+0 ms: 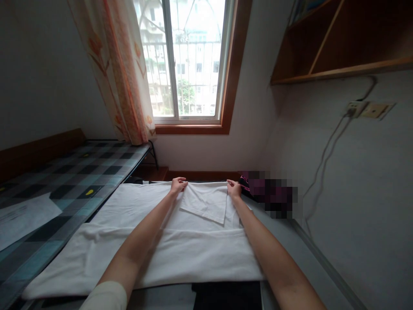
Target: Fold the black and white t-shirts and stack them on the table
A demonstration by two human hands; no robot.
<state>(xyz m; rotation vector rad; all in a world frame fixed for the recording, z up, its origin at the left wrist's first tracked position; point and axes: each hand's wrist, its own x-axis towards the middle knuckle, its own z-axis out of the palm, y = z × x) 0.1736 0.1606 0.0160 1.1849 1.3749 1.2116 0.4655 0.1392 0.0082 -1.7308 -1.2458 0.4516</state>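
A white garment (200,254), which looks like a T-shirt, lies spread over the table, its near part folded over in a wide band. At its far edge, a smaller flap (206,200), apparently a sleeve, lies folded back over the cloth. My left hand (178,185) pinches the flap's left corner between thumb and fingers. On the right corner, my right hand (234,188) has the same kind of pinch. The cloth edge between them is fairly straight. Dark cloth (227,296) shows under the garment's near edge.
A bed with a plaid mattress (106,165) stands left, with a paper sheet (26,217) on it. Right of my right hand lies a dark purple item (267,193), partly blurred. A curtained window (193,64) is ahead; a wooden shelf (342,69) and cables (322,163) are on the right wall.
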